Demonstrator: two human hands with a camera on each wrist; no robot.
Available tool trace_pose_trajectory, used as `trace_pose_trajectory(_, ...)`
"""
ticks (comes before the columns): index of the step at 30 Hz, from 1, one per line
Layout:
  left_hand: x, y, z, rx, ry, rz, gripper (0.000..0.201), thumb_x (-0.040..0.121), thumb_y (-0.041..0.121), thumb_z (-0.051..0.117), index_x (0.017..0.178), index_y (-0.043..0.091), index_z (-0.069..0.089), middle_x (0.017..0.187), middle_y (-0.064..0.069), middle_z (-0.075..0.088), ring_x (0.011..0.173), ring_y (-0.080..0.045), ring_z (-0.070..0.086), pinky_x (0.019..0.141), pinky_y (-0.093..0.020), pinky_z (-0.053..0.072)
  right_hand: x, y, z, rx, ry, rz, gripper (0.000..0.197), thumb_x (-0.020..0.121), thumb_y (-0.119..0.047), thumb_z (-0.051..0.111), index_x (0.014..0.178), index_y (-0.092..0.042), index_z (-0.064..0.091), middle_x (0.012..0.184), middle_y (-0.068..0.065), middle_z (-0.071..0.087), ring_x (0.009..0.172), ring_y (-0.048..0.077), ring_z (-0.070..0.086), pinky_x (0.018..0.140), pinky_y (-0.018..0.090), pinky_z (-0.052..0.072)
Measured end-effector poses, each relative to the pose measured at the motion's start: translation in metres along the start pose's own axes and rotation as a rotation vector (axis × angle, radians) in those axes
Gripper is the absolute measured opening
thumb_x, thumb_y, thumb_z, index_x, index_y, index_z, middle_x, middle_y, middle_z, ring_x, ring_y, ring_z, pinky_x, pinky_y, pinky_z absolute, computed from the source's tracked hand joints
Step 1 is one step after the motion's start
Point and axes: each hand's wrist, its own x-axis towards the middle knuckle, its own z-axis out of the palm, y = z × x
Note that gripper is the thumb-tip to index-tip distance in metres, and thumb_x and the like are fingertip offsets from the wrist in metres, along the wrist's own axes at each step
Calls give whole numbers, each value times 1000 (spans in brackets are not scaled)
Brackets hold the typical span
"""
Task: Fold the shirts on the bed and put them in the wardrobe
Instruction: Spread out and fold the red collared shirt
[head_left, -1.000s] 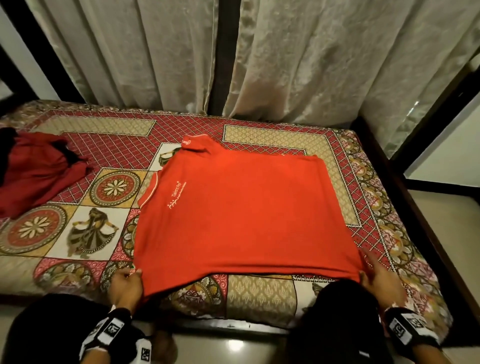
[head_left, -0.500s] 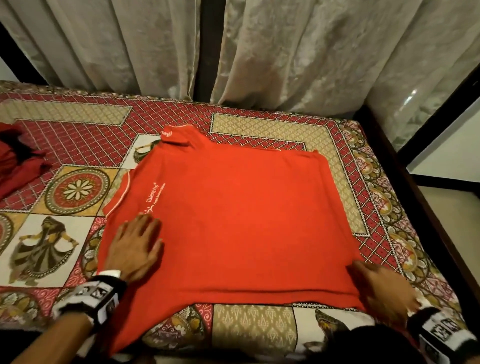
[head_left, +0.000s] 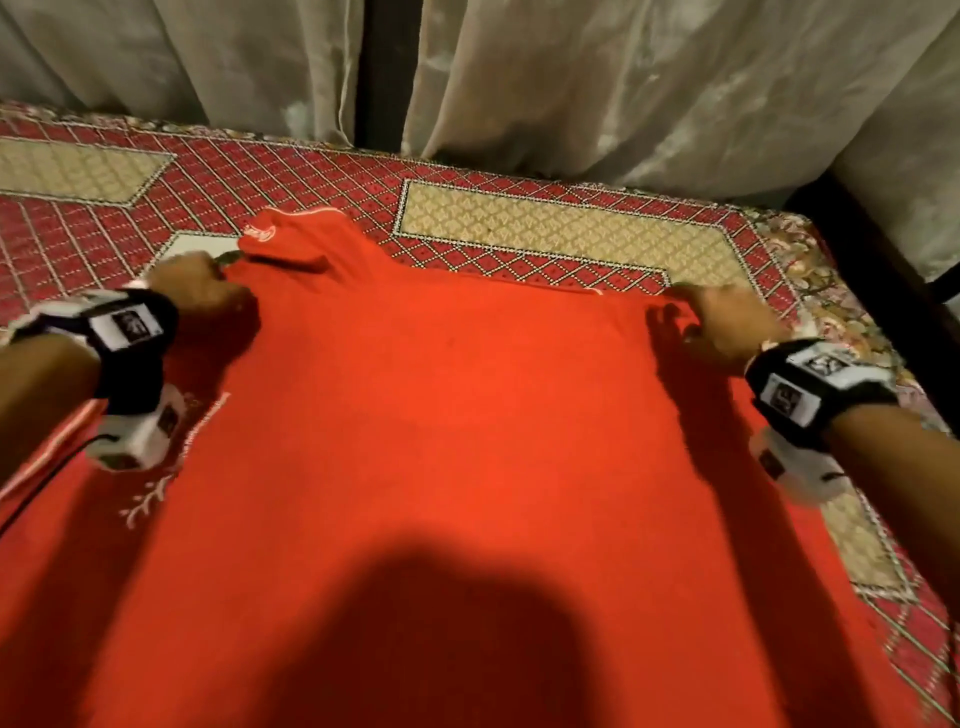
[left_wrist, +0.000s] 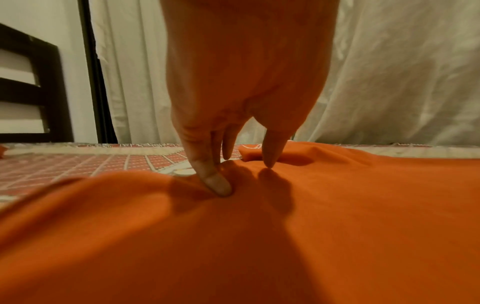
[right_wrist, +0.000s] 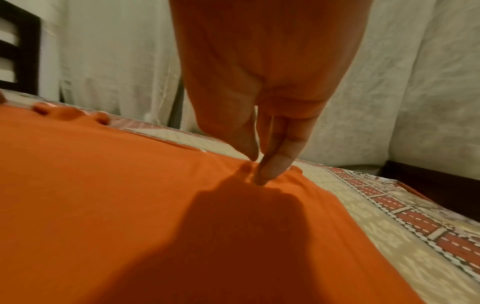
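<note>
A red shirt (head_left: 441, 441) lies spread flat on the patterned bedspread (head_left: 519, 234), its collar (head_left: 291, 234) at the far left. My left hand (head_left: 208, 291) is at the shirt's far left corner beside the collar. In the left wrist view this hand (left_wrist: 223, 170) points down, the thumb (left_wrist: 218, 185) dug into puckered fabric (left_wrist: 337, 205). My right hand (head_left: 691, 317) is at the far right corner. In the right wrist view it (right_wrist: 257, 166) pinches the shirt's edge (right_wrist: 103, 185) between thumb and forefinger.
Pale curtains (head_left: 623, 78) hang right behind the bed's far edge. A dark bed frame (head_left: 883, 249) runs along the right side, and a dark slatted headboard (left_wrist: 26, 82) stands at the left. My shadow falls on the near part of the shirt.
Both hands have moved from the shirt's near edge to its far corners. The left hand lay flat on the shirt half a second ago. My head has leaned in closer.
</note>
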Motion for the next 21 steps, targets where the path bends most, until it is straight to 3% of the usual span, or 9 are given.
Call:
trace_pose_trajectory(2,31,8,6,-60,-15,-71,55,58,44,66,88,-1,74,87,-28,72,83,-39,71,83,-51,61,36,8,15,-24,-23,45,47,100,-24,56,145,-16,47,109,26,69,98,40,67,78,36,50)
trace_pose_trajectory(4,50,14,10,-147,-22,-139,40,65,30,81,85,-4,73,77,-24,71,71,-32,71,72,-47,63,53,16,26,-56,-21,79,44,97,-25,61,139,-14,54,111,27,68,98,41,65,74,35,44)
trace_pose_trajectory(6,66,14,13,-238,-26,-207,20,67,10,82,77,-2,69,53,-13,67,45,-20,65,47,-35,58,62,22,34,-54,6,110,36,88,-17,72,123,-9,68,109,25,69,93,40,64,74,37,48)
trace_pose_trajectory(9,78,8,17,-354,-45,-166,11,81,-1,71,74,-1,64,45,-10,62,33,-16,59,34,-35,54,60,26,33,14,113,177,26,81,-12,74,107,-6,76,102,25,71,95,43,66,81,43,53)
trace_pose_trajectory(11,70,4,10,-415,17,-78,15,88,0,68,75,0,62,53,-15,66,38,-18,64,38,-32,54,49,27,25,71,179,189,23,82,-10,71,104,-4,76,100,26,72,96,44,67,82,42,51)
trace_pose_trajectory(14,52,-9,-11,-266,-27,345,10,86,-1,78,78,-6,75,80,-26,74,72,-36,76,64,-34,52,20,26,4,161,284,143,28,80,-14,70,105,-3,76,98,26,73,96,43,68,86,42,52)
trace_pose_trajectory(15,46,-10,-22,-444,-115,280,19,89,-2,75,71,1,79,77,-18,76,73,-30,77,64,-30,54,7,26,-5,190,313,130,29,80,-16,70,105,-4,76,97,25,74,95,41,69,88,43,52)
trace_pose_trajectory(18,8,-17,-53,-766,-62,-42,38,98,-1,58,66,14,71,69,7,70,73,0,69,54,-11,53,-42,29,-33,256,325,86,18,84,-8,73,101,-5,77,90,23,74,86,30,71,78,35,51)
trace_pose_trajectory(21,-43,-34,-83,-870,-84,-123,28,97,-6,57,81,16,61,71,10,69,102,-7,60,64,-9,55,-106,32,-61,280,270,31,4,84,-12,79,87,-13,76,79,15,71,64,-2,64,61,13,44)
